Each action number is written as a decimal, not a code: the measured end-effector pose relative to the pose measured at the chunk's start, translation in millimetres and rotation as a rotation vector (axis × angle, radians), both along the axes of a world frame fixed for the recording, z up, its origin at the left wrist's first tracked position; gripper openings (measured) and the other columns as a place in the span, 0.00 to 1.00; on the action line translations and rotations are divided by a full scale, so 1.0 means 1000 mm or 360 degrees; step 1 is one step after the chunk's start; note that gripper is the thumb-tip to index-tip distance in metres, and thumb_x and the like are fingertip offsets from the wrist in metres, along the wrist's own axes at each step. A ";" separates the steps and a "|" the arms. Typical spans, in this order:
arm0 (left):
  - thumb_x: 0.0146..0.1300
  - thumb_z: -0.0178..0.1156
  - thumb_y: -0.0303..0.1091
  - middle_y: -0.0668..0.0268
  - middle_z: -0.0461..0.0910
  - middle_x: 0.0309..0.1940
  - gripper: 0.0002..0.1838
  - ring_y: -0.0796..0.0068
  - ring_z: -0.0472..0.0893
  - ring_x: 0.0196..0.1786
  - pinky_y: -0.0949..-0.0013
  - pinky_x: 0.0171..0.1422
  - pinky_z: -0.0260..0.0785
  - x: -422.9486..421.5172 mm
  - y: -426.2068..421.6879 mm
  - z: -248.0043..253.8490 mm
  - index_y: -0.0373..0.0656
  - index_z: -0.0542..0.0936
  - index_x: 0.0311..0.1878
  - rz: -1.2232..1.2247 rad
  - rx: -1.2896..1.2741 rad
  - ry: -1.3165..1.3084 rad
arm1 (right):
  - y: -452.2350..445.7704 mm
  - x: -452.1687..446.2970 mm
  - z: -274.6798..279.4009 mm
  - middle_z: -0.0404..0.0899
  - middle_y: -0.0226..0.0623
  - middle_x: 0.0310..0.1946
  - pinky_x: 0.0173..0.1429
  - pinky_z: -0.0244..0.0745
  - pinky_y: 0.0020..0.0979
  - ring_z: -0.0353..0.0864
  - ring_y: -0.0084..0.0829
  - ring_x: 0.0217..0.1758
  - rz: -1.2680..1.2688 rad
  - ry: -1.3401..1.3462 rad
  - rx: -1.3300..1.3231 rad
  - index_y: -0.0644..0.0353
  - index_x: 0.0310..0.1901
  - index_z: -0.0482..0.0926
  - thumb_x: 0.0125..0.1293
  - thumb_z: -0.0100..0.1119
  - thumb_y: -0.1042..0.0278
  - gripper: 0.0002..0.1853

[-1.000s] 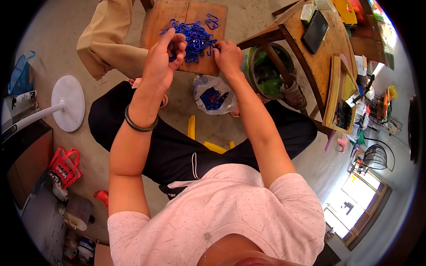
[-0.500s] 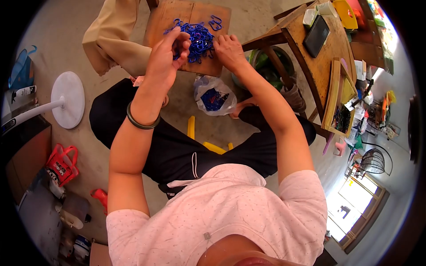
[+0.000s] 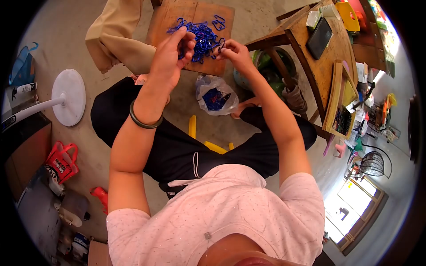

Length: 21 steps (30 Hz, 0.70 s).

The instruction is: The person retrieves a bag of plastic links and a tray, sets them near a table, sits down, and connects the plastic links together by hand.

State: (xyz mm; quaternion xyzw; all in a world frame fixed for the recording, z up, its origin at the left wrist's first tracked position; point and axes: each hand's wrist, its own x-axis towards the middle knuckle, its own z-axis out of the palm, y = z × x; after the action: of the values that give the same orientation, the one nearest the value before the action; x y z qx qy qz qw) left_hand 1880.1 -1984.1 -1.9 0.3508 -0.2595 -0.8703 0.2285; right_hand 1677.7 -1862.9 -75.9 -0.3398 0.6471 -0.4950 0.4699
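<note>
A pile of blue metal hooks (image 3: 203, 39) lies on a small wooden board (image 3: 208, 66) in front of me. My right hand (image 3: 235, 54) is at the pile's right edge, its thumb and fingers pinched on one dark blue hook (image 3: 222, 43). On the left side of the pile, my left hand (image 3: 174, 51) is raised with its fingers curled in; what they hold, if anything, is hidden. A few linked blue hooks (image 3: 218, 22) rest apart from the pile, toward the far right of the board.
Below the board stands a clear plastic bag (image 3: 217, 98) with more blue pieces inside. A wooden table (image 3: 306, 35) at right bears a black phone (image 3: 319, 38). Beige cloth (image 3: 117, 40) hangs to the left, near a white round stand base (image 3: 68, 97). A bucket (image 3: 266, 66) sits under the table.
My right hand has lifted slightly and turned, and a hook now shows between its fingertips. My left hand stays nearly in place, its fingers curled a little more. The whole view has shifted slightly.
</note>
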 end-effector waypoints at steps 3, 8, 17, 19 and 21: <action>0.69 0.55 0.42 0.72 0.74 0.27 0.12 0.82 0.70 0.26 0.79 0.29 0.62 -0.001 0.000 0.000 0.44 0.77 0.35 -0.0011 -0.0038 -0.0007 | 0.003 0.024 0.034 0.80 0.41 0.36 0.44 0.76 0.30 0.79 0.30 0.35 -0.0097 -0.0880 -0.0243 0.63 0.39 0.73 0.64 0.51 0.75 0.04; 0.67 0.58 0.42 0.73 0.74 0.28 0.12 0.85 0.71 0.27 0.81 0.30 0.65 -0.001 0.003 0.000 0.42 0.78 0.37 -0.0097 -0.0122 -0.0025 | 0.009 0.046 0.060 0.80 0.42 0.35 0.43 0.76 0.29 0.80 0.31 0.35 -0.0064 -0.1287 -0.0381 0.63 0.41 0.73 0.64 0.52 0.76 0.05; 0.66 0.59 0.44 0.75 0.76 0.28 0.13 0.87 0.72 0.28 0.83 0.33 0.65 0.000 0.003 0.000 0.44 0.80 0.39 -0.0145 -0.0113 0.0019 | 0.007 0.027 0.044 0.81 0.38 0.32 0.38 0.76 0.27 0.80 0.26 0.32 -0.0338 -0.0474 0.0022 0.62 0.40 0.75 0.64 0.55 0.72 0.06; 0.66 0.59 0.45 0.76 0.76 0.28 0.13 0.87 0.72 0.28 0.82 0.34 0.64 0.002 0.002 -0.003 0.45 0.80 0.39 -0.0128 -0.0118 0.0023 | 0.002 0.006 0.023 0.82 0.35 0.32 0.37 0.73 0.24 0.79 0.24 0.32 -0.0392 -0.0057 0.0326 0.61 0.37 0.77 0.63 0.57 0.68 0.06; 0.67 0.58 0.45 0.76 0.76 0.29 0.13 0.86 0.72 0.28 0.82 0.34 0.64 0.002 0.001 -0.001 0.45 0.80 0.39 -0.0089 -0.0115 -0.0005 | -0.004 -0.016 -0.004 0.83 0.37 0.31 0.37 0.75 0.28 0.82 0.27 0.33 -0.0255 0.0283 0.0552 0.63 0.37 0.78 0.59 0.59 0.66 0.09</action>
State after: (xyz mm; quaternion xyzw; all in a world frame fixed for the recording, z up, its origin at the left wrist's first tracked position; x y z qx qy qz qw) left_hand 1882.3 -1982.8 -2.8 0.3361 -0.3009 -0.8659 0.2162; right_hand 1661.7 -1867.3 -80.3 -0.2437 0.7865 -0.3800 0.4216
